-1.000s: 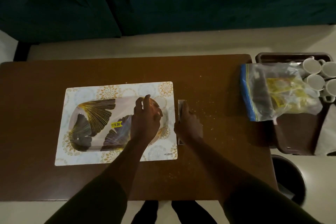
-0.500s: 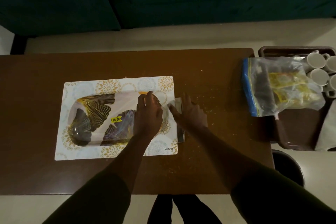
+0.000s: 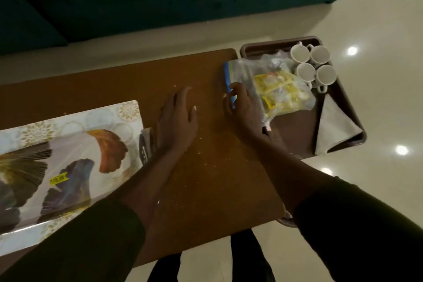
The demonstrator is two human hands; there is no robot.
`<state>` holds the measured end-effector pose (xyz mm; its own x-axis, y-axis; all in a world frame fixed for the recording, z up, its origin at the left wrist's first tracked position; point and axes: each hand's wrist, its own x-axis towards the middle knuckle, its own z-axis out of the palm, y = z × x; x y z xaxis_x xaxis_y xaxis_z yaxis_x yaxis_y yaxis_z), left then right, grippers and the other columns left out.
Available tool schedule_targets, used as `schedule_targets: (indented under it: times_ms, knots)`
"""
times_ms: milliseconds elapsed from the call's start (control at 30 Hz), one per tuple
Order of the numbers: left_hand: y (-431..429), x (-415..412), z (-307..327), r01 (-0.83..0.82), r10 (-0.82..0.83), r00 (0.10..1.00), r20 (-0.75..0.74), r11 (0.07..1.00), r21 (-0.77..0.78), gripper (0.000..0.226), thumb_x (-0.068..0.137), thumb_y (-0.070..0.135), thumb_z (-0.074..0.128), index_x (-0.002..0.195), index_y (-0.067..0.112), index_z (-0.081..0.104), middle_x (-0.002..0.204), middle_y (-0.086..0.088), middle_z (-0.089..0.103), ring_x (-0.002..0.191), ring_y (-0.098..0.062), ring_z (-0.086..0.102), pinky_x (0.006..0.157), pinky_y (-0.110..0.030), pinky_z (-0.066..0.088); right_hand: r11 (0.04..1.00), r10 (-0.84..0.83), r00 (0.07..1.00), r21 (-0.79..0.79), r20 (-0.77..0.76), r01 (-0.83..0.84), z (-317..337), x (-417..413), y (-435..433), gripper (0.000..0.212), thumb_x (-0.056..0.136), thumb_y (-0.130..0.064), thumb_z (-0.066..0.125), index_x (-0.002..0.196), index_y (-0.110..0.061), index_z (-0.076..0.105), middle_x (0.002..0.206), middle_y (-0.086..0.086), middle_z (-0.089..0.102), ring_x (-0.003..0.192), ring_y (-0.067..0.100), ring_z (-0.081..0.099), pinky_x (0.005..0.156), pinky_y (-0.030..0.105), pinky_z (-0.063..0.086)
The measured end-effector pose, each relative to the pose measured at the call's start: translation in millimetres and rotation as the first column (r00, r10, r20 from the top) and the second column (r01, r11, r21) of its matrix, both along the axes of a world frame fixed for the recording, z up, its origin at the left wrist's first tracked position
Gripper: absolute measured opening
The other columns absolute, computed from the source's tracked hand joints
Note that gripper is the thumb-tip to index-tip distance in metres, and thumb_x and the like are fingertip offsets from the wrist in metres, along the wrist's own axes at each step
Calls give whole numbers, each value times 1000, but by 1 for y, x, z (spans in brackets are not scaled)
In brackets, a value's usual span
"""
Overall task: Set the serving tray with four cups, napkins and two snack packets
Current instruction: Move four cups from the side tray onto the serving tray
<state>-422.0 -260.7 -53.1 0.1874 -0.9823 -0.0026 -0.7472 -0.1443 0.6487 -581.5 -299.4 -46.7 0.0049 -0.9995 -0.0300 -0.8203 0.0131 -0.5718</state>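
The right hand [image 3: 242, 105] has its fingers curled over the blue zip edge of the bag [image 3: 245, 71], thumb on the near side, and looks to be pinching it. The left hand [image 3: 177, 119] lies flat and spread on the surface [image 3: 206, 71], holding nothing.

The bag bridges the gap from the surface to the brown tray [image 3: 295, 130] beyond the right hand. Its far side lies against the four cups [image 3: 306, 71], which stand just past the fingertips. A quick pull toward the person could drag or tip a cup, since the plastic touches them.

The yellow packets [image 3: 274, 80] sit inside the bag. Whether the zip is sealed cannot be told, so lifting by that edge might spill them into the gap or onto the floor.

The napkin [image 3: 334, 126] lies to the right of the right wrist, apart from the bag. The serving tray [image 3: 75, 144] waits to the left of the left hand with nothing on it, so every item has to cross the crumb-strewn surface.
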Motion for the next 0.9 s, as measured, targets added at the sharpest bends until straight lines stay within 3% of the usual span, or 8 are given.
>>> schedule_targets:
  times_ms: [200, 400, 500, 667, 900]
  knots:
    - [-37, -95, -3, 81, -83, 986, -141, 996, -21, 45, 92, 21, 50, 134, 30, 40, 136, -3, 51, 121, -22, 54, 93, -47, 52, 986, -98, 992, -125, 76, 106, 4, -92, -22, 23, 92, -21, 53, 112, -14, 58, 99, 2, 64, 83, 19, 60, 65, 23, 37]
    - [-84, -213, 35, 194, -213, 970, -117, 968, -156, 43, 88, 12, 55, 130, 19, 51, 124, -2, 58, 114, -21, 54, 90, -28, 45, 951, -231, 972, -201, 42, 234, 31, -224, -63, 22, 88, -19, 52, 108, -11, 57, 98, 4, 64, 83, 24, 61, 64, 26, 36]
    - [-108, -265, 43, 244, -262, 959, -108, 957, -158, 46, 88, 15, 59, 132, 18, 49, 128, -2, 56, 119, -19, 52, 90, -19, 38, 953, -284, 959, -107, 11, 283, 27, -277, -82, 28, 84, -19, 54, 112, -13, 54, 107, 4, 61, 93, 26, 60, 70, 30, 42]
    - [-135, -312, 20, 200, -200, 979, -44, 980, -3, 58, 86, 20, 67, 138, 15, 41, 138, -8, 49, 127, -26, 47, 96, -37, 47, 962, -222, 971, 140, -90, 233, 10, -321, -104, 55, 81, -24, 65, 131, -15, 45, 130, 7, 52, 121, 29, 49, 88, 41, 46]
    - [-142, -329, -14, 104, -106, 994, 22, 990, 92, 70, 79, 21, 73, 139, 13, 37, 135, -13, 48, 123, -32, 48, 94, -42, 48, 977, -30, 994, 205, -102, 51, -8, -320, -122, 81, 74, -33, 74, 143, -17, 35, 139, 6, 46, 128, 30, 43, 87, 41, 45]
